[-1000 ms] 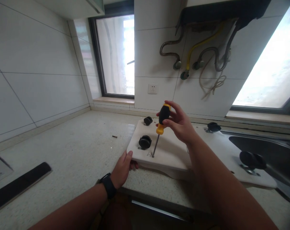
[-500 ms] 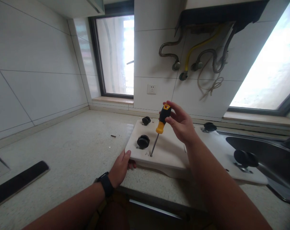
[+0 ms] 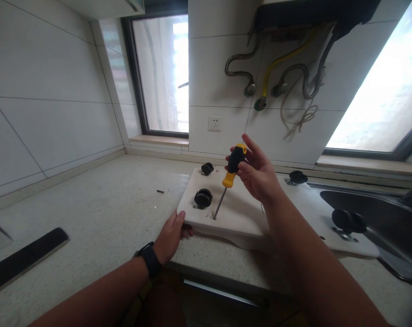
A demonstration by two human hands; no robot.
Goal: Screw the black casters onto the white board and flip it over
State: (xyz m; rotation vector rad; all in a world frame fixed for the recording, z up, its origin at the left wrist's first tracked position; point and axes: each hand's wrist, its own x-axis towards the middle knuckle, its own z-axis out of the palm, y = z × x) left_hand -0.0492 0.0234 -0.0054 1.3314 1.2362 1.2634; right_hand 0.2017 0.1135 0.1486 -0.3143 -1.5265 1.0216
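A yellow and black screwdriver [image 3: 236, 159] stands tilted in my right hand [image 3: 258, 175]. Thumb and fingers close around its handle, with the index finger raised past the butt. The shaft's tip meets a hole or screw near the front edge of a white board [image 3: 240, 213]. At the board's front left corner, my left hand [image 3: 174, 236] grips the edge, thumb on top and fingers underneath. Two black caster wheels, a near one [image 3: 203, 198] and a far one [image 3: 207, 168], sit on the board's left part. My right forearm covers the board's right part.
More black casters [image 3: 349, 222] stand on the white panel at the right, beside a steel sink [image 3: 396, 227]. A small dark piece [image 3: 160, 191] lies on the speckled counter [image 3: 117, 204]. At the left is a long black bar [image 3: 29, 254]. Hoses [image 3: 240, 59] hang above.
My right hand has turned slightly on the screwdriver handle, and its index finger has lifted off the butt. The screwdriver tip and my left hand keep their places on the board.
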